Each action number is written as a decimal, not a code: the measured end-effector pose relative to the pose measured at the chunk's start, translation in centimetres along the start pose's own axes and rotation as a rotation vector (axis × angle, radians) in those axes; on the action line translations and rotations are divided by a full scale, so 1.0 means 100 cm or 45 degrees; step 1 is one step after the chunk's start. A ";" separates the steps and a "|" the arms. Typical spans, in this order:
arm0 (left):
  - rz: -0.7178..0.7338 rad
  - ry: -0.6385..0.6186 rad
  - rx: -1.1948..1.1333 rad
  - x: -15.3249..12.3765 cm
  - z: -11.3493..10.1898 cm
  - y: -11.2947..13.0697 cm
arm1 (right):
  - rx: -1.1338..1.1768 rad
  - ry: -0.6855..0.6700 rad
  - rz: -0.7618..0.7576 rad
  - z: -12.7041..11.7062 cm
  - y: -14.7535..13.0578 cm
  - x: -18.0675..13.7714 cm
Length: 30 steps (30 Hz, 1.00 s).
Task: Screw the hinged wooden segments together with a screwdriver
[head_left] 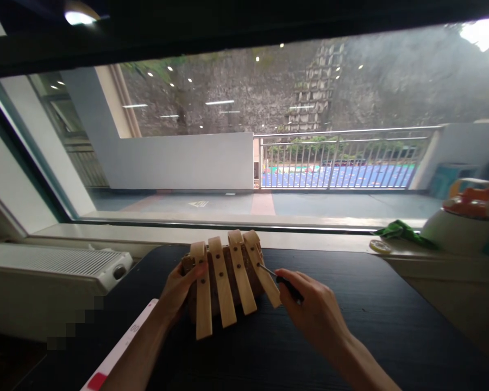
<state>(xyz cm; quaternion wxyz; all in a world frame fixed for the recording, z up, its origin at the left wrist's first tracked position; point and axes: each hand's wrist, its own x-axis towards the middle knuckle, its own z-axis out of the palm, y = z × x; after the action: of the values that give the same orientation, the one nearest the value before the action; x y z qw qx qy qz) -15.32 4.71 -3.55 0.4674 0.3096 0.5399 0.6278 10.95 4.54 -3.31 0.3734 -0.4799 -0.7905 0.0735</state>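
Your left hand [178,289] grips the block's [248,266] left end, thumb on the leftmost wooden strip [204,312]; block's on the table [342,266]. Your right hand's [315,301] fingers hold a screwdriver [290,288], tip at the rightmost strip's [269,289] lower screw [258,265].

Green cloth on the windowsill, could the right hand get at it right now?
Probably not while the right hand is holding the screwdriver; otherwise, nothing seems to block the way over the black table to the green cloth.
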 end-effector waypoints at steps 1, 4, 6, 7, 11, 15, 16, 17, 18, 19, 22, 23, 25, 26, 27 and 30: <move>-0.004 0.004 -0.008 -0.001 0.000 0.000 | -0.020 -0.004 -0.012 0.000 0.001 0.000; 0.002 -0.005 -0.014 -0.001 -0.001 0.000 | -0.121 0.001 -0.107 0.000 -0.001 -0.002; 0.028 -0.016 0.016 0.000 -0.002 -0.002 | -0.228 0.020 -0.200 -0.001 -0.004 -0.003; 0.055 -0.027 0.043 0.000 -0.003 -0.003 | -0.281 0.031 -0.239 -0.002 -0.006 -0.003; 0.202 -0.132 0.217 -0.002 -0.005 -0.003 | -0.356 0.023 -0.255 -0.007 -0.007 -0.003; 0.155 -0.408 0.382 -0.006 -0.020 0.006 | -0.256 -0.018 -0.189 -0.010 0.002 0.000; 0.115 -0.514 0.399 -0.006 -0.025 0.011 | -0.232 -0.025 -0.178 -0.009 0.004 0.001; 0.082 -0.616 0.405 -0.005 -0.030 0.016 | -0.212 -0.031 -0.169 -0.009 0.006 0.002; 0.049 -0.720 0.411 -0.004 -0.033 0.023 | -0.195 -0.038 -0.161 -0.007 0.008 0.002; 0.011 -0.825 0.435 -0.002 -0.035 0.030 | -0.181 -0.043 -0.154 -0.006 0.009 0.003; 0.008 -1.061 0.509 0.004 -0.021 0.054 | -0.152 -0.057 -0.140 -0.003 0.010 0.003; 0.010 -1.121 0.561 0.007 -0.011 0.061 | -0.145 -0.064 -0.136 -0.002 0.010 0.003; -0.043 -1.170 0.733 0.013 0.014 0.074 | -0.124 -0.069 -0.121 -0.001 0.010 0.003; -0.070 -1.211 0.825 0.016 0.028 0.079 | -0.110 -0.067 -0.110 -0.001 0.011 0.004; -0.080 -1.267 0.878 0.019 0.040 0.083 | -0.095 -0.059 -0.096 -0.001 0.012 0.004; -0.233 -1.315 1.008 0.028 0.068 0.093 | -0.044 -0.026 -0.046 0.000 0.016 0.005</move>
<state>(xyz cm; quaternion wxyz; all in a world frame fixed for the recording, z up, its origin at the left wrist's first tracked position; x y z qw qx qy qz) -12.66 10.15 6.68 0.5686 0.6727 0.4605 0.1101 11.94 5.85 -3.83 0.3581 -0.4711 -0.8040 0.0581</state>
